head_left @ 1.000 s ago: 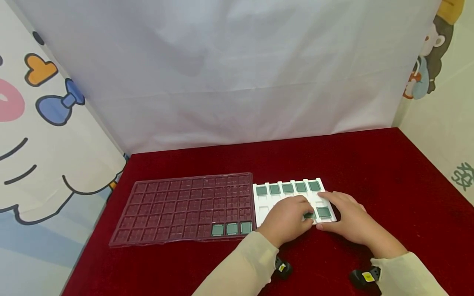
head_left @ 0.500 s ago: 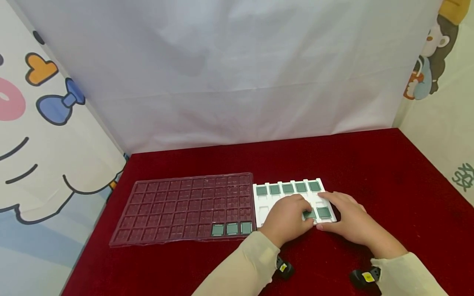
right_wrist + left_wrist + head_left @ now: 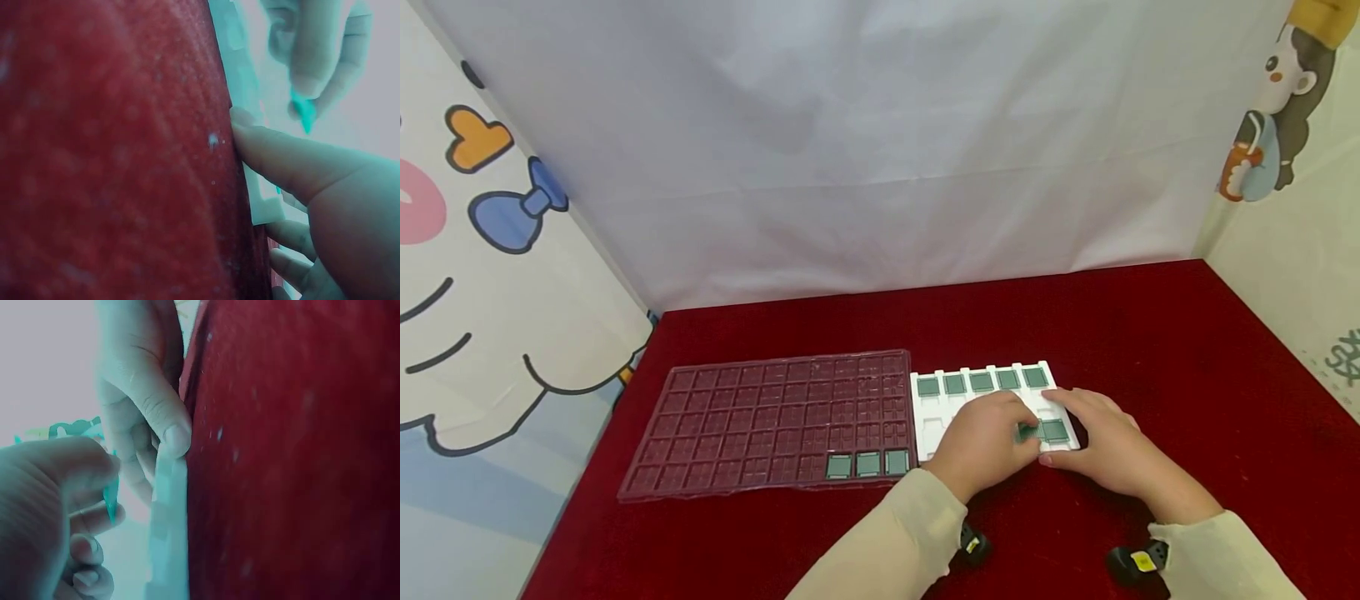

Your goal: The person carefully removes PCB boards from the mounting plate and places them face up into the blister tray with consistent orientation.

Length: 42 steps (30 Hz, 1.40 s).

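Note:
My left hand (image 3: 983, 435) pinches a green square chip (image 3: 1026, 432) between thumb and index finger, over the near row of a white tray (image 3: 929, 407). In the left wrist view the chip (image 3: 111, 497) stands tilted, almost edge-on. My right hand (image 3: 1108, 440) holds the tray's right end, thumb on the near edge and fingers at the far side. Another chip (image 3: 1055, 430) lies in the near-right pocket, close beside the pinched one. A row of several chips (image 3: 981, 382) fills the tray's far side. The left hand hides part of the tray's middle.
A clear plastic tray (image 3: 760, 421) with many pockets lies left of the white tray, their sides close together. Three green chips (image 3: 868, 464) sit in its near-right corner pockets. Red cloth (image 3: 790, 546) covers the table, and a white curtain (image 3: 880, 167) hangs behind.
The pinched chip has shifted slightly, closer to the chip on its right. Both hands stay almost in place. The head view has turned very slightly.

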{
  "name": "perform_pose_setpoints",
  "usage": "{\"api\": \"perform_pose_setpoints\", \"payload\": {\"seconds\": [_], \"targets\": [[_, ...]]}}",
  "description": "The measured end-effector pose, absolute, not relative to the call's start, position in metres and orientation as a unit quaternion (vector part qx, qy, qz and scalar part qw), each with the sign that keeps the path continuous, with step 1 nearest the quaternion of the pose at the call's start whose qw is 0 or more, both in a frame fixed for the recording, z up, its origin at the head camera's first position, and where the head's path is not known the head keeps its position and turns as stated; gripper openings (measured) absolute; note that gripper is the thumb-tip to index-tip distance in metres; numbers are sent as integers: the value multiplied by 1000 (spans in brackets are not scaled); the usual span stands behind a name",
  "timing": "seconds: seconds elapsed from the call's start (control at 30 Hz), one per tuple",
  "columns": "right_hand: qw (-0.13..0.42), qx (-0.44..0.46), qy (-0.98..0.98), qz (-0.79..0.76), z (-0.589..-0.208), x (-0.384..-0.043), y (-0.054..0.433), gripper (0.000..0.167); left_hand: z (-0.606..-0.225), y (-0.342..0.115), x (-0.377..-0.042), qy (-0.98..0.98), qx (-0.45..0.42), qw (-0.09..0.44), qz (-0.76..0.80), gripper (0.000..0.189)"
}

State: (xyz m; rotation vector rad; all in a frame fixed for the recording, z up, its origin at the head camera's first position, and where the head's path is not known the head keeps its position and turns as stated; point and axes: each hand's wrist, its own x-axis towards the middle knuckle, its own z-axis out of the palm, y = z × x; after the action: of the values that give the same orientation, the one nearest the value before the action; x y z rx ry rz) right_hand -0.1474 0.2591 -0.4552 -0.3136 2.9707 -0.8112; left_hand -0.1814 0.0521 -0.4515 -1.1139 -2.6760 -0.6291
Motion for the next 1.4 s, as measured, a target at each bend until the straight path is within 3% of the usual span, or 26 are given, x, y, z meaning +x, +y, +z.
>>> {"api": "perform_pose_setpoints", "payload": {"seconds": [0.9,1.4], "targets": [[25,-95,961,-257,-458,-149,259,89,-422,18,-161,-874,-386,141,-259,15],[30,-88,961,-261,-457,-149,257,90,-418,-13,-153,-871,-362,137,-302,13]]}}
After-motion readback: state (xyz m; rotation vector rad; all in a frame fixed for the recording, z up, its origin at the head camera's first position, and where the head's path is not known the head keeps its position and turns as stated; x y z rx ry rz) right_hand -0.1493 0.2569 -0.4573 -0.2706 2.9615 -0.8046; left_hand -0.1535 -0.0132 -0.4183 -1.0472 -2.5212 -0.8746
